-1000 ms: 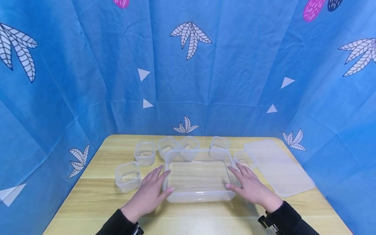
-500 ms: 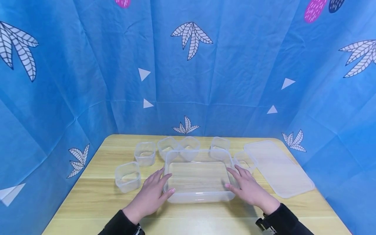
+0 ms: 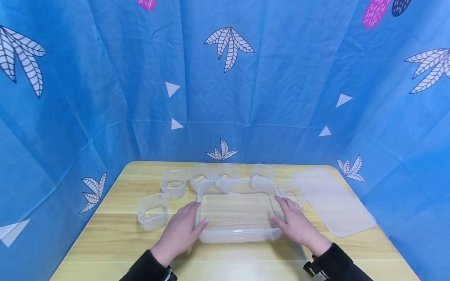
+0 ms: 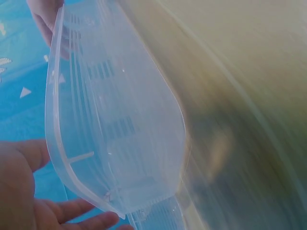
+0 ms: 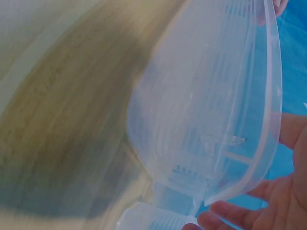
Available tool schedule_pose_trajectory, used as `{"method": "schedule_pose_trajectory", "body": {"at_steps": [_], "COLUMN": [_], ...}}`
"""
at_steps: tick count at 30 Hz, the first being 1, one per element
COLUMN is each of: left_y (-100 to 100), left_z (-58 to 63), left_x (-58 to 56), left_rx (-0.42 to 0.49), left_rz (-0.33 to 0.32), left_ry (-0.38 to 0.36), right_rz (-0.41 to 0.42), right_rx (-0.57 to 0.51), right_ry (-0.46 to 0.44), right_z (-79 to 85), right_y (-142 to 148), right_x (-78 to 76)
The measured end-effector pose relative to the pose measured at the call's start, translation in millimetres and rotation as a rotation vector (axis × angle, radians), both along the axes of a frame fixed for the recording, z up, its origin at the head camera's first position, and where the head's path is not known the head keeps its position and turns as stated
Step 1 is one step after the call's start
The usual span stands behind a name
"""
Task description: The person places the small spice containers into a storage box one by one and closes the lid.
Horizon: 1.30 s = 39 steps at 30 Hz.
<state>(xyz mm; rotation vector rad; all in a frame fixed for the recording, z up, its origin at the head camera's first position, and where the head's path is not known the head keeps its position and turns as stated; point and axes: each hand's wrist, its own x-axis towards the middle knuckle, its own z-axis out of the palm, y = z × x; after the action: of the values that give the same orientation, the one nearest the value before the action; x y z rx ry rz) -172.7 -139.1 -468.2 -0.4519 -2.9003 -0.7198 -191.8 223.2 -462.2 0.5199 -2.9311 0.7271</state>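
A large clear plastic storage box (image 3: 239,235), rectangular and without a cover on it, stands at the middle of the table. My left hand (image 3: 181,232) holds its left side, thumb over the rim and fingers outside. On the opposite side my right hand (image 3: 299,226) does the same, its thumb reaching over the rim. In the left wrist view the left fingers (image 4: 103,221) touch the box near a corner, under the rim. The right wrist view has the right fingers (image 5: 235,213) beside the other corner, partly cut off by the frame.
Several small clear tubs, such as one at the left (image 3: 152,218) and one at the back (image 3: 173,183), stand around the box. Another tub (image 3: 290,187) is partly hidden behind the right hand. A flat clear lid (image 3: 334,199) lies at the right of the table (image 3: 225,261).
The fingers of both hands have drawn in from spread above the rim to lie closer against the box's sides. The box, tubs and lid have stayed in place.
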Motion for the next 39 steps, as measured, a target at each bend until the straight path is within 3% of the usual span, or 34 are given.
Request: {"method": "schedule_pose_trajectory", "body": {"at_steps": [13, 20, 31, 39], "left_y": [8.8, 9.6, 9.5, 9.0], "left_z": [0.4, -2.2, -4.7, -5.5], "left_x": [-3.2, -5.5, -7.5, -8.4], "left_rx": [0.022, 0.04, 0.048, 0.069], "left_rz": [0.081, 0.103, 0.102, 0.1], "left_ry": [0.008, 0.013, 0.053, 0.051], "right_rz": [-0.13, -0.189, -0.214, -0.209], "right_rx": [-0.103, -0.117, -0.131, -0.237], "right_ry": [-0.008, -0.08, -0.137, -0.196], "right_z": [-0.8, -2.3, -3.4, -4.9], "right_y": [-13.4, -17.4, -16.3, -17.5], "right_x": [-5.2, -9.0, -7.4, -9.3]}}
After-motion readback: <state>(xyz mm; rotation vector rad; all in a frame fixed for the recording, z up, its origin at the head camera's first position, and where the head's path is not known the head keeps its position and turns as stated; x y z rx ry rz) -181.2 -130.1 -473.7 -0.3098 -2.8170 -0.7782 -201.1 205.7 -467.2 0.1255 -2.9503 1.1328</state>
